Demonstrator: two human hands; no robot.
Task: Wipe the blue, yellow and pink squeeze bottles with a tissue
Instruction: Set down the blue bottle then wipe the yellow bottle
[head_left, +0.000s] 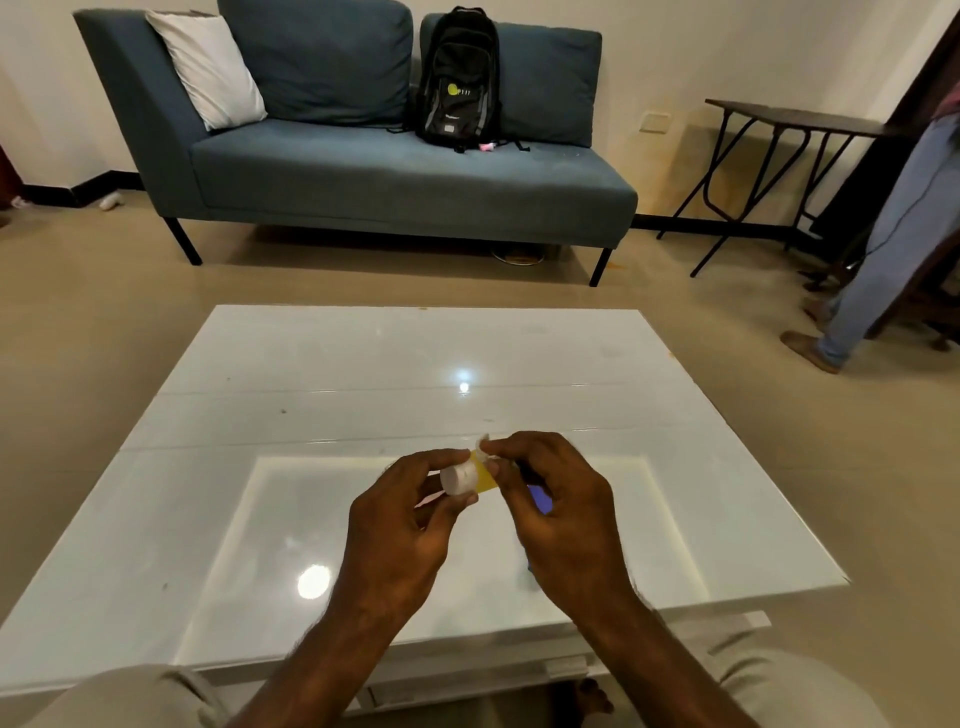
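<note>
- Head view: left hand (400, 530) clasps the yellow squeeze bottle (487, 482) at its white cap (460, 478). Right hand (561, 514) pinches a tissue (483, 446) against the body, just beside that grip.
- Blue bottle (540, 501) partly visible beneath the right hand; pink bottle not identifiable.
- Judgement: light, smooth, soft-walled; hold by the rigid cap.

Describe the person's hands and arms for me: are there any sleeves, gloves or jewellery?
The left hand and right hand are bare: no gloves, rings or watch show. Both forearms are bare too, with no sleeve in view down to the picture's lower edge. Light beige trousers cover the knees below.
</note>
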